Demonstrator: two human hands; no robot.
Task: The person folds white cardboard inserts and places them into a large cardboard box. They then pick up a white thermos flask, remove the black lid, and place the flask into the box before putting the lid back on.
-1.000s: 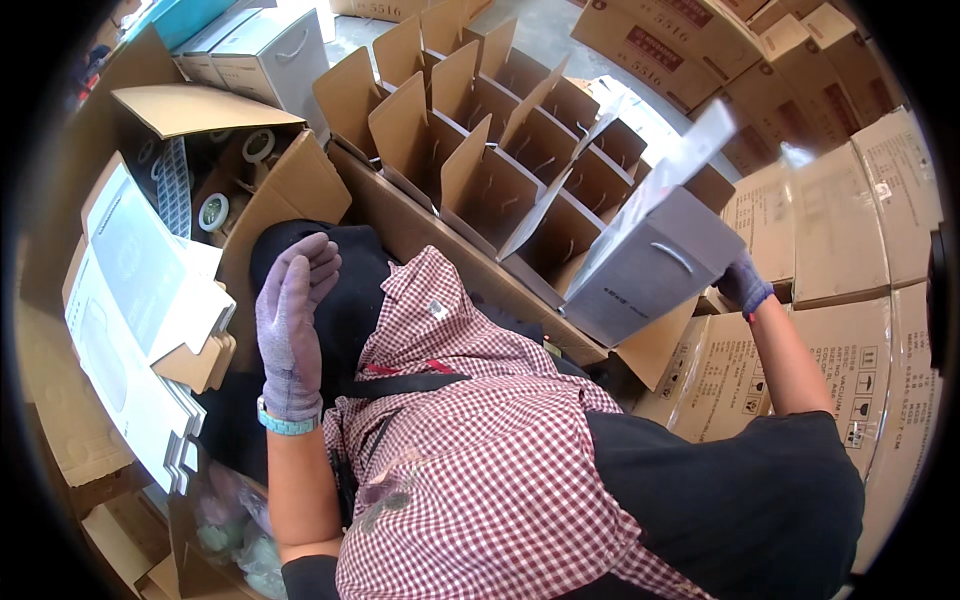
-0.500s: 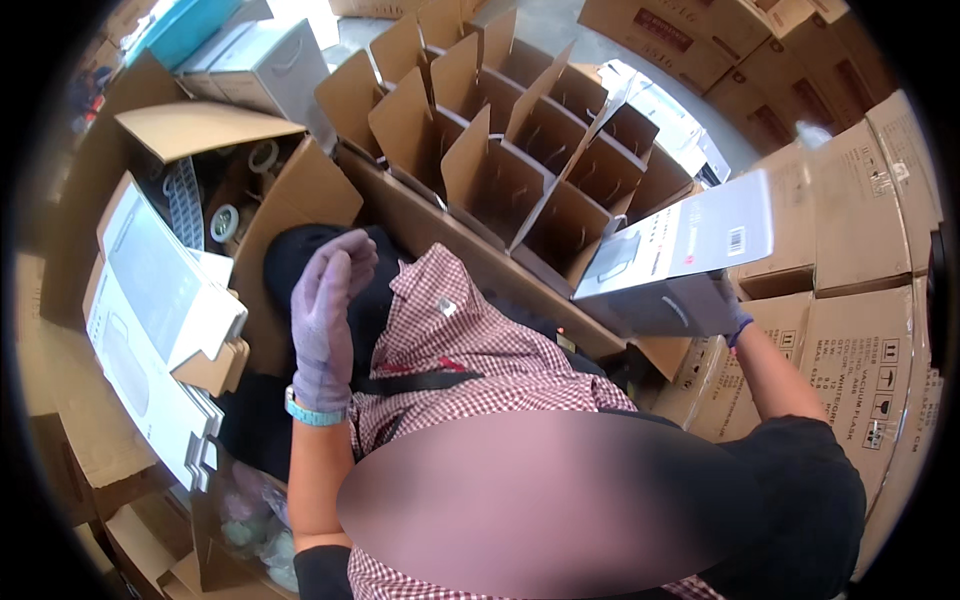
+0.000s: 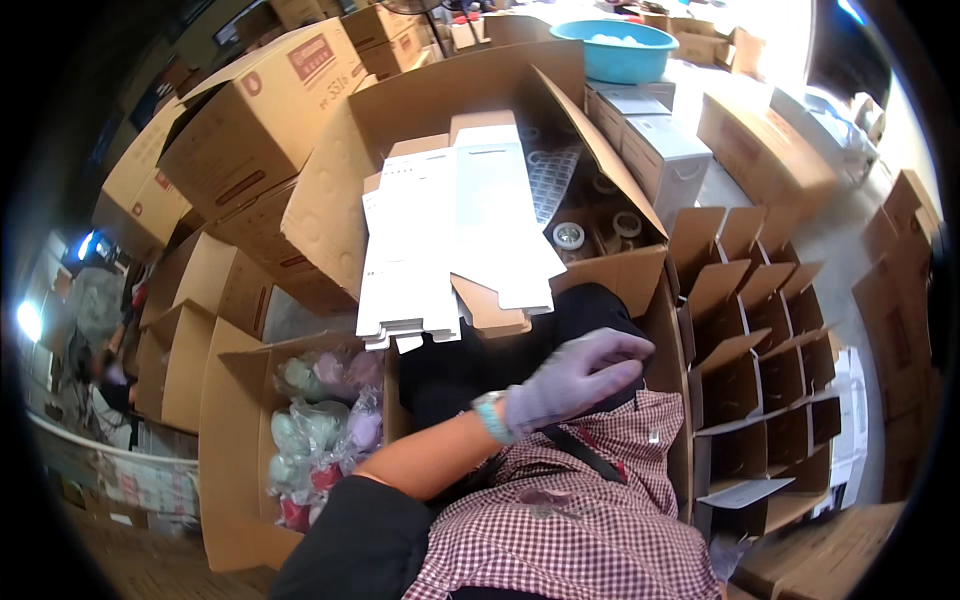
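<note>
My left hand (image 3: 580, 382), in a light purple glove, hovers over my lap with its fingers loosely stretched out and nothing in them. The nearest thing beyond it is a stack of flattened white box blanks (image 3: 412, 245), lying across an open carton (image 3: 335, 225). To my right stands a carton with cardboard dividers (image 3: 722, 360). A pale box flap (image 3: 745, 493) shows in one of its near cells. Only a bit of my right hand (image 3: 728, 553) appears at the lower edge beside that carton; its fingers are hidden.
An open carton (image 3: 232, 460) at the left holds plastic-wrapped green, purple and red items (image 3: 325, 430). Glass jars with lids (image 3: 568, 237) and a patterned sheet (image 3: 552, 180) sit in the far carton. Behind are a blue basin (image 3: 615, 52), white boxes (image 3: 665, 160) and stacked brown cartons (image 3: 265, 110).
The view has swung left. My right hand, which held a white-grey printed box over the divided carton, is now low at the edge. My left hand has come across my lap.
</note>
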